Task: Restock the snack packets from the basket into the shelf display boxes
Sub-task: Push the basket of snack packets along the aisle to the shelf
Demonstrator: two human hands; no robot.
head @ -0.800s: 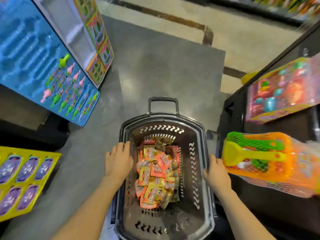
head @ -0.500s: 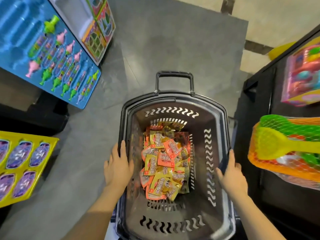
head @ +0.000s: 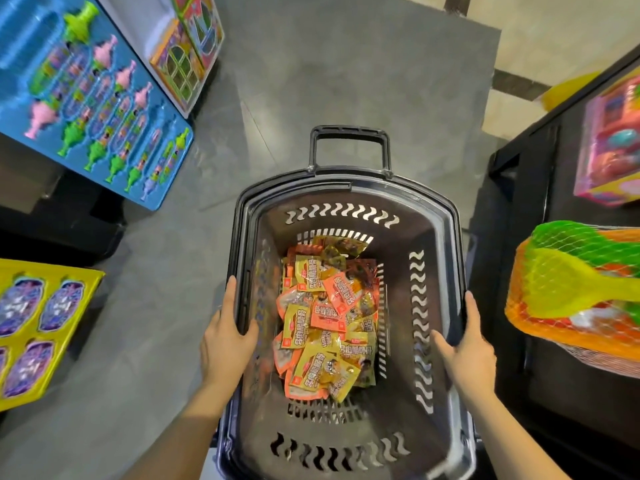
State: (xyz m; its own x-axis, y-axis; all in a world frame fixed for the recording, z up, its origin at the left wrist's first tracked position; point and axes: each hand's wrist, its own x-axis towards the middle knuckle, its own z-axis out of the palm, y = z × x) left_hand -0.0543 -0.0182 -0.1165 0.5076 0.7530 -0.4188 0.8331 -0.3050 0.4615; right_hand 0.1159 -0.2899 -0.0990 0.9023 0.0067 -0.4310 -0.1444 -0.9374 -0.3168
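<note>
1. Gripping the basket [head: 446, 244] by its two long sides: left hand [head: 225, 344] clamping the left rim with fingers running down the outside and thumb hooked over the inner edge, right hand [head: 472, 348] mirroring it on the right rim, thumb inside, fingers outside.
2. Holding both sides at once, seemingly, to keep the load level and steer the basket down the aisle rather than dragging it by the pull handle [head: 349, 147], sticking out untouched at the far end.
3. Keeping the basket centred over the grey floor [head: 346, 81], between toy racks on either side, probably to avoid snagging the netted beach toys [head: 571, 292] jutting in from the right.
4. Carrying nothing else in either hand; no packet picked up yet.
5. Lying in a loose heap on the basket bottom: the snack packets [head: 329, 323], small flat pouches in yellow and orange-red, overlapping at all angles, printed with lettering too small to read.
6. Looking glossy and crinkled, so likely slippery and light to pinch.
7. Filling only the middle of the basket bottom, with bare slotted floor showing near and far of the pile.
8. Showing no shelf display boxes for snacks anywhere; only toy cards on the left, a blue card [head: 97, 98] and a yellow card [head: 38, 327], so restocking itself seemingly not yet begun.
</note>
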